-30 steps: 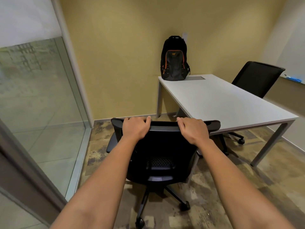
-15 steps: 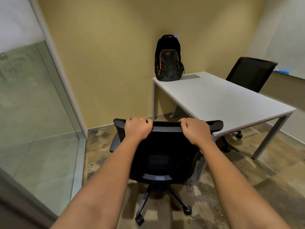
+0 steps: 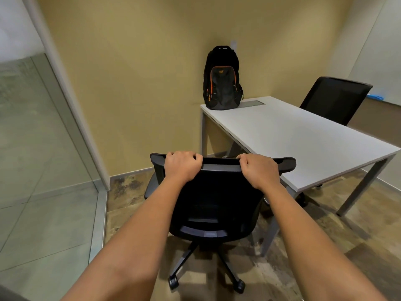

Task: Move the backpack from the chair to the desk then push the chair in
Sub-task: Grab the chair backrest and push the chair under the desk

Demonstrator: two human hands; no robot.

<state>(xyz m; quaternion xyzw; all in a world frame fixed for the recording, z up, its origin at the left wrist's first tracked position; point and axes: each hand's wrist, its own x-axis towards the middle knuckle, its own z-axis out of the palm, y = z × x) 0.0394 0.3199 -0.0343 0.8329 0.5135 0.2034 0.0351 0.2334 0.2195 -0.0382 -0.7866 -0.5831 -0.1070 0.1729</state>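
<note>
A black backpack (image 3: 222, 81) with orange trim stands upright on the far left corner of the white desk (image 3: 303, 140), leaning against the yellow wall. Directly in front of me is a black wheeled office chair (image 3: 214, 205), seen from behind, at the desk's near left corner. My left hand (image 3: 181, 166) grips the left part of the chair's top rail. My right hand (image 3: 259, 170) grips the right part of the same rail. The chair's seat is hidden behind its backrest.
A second black chair (image 3: 335, 98) stands at the desk's far right side. A glass partition (image 3: 39, 159) with a metal frame runs along the left. The desk's grey legs (image 3: 360, 187) stand near the chair's right side. Patterned floor lies around the chair's wheels.
My view has come closer to the chair and desk and shifted slightly. Both hands keep their grip on the chair's top rail.
</note>
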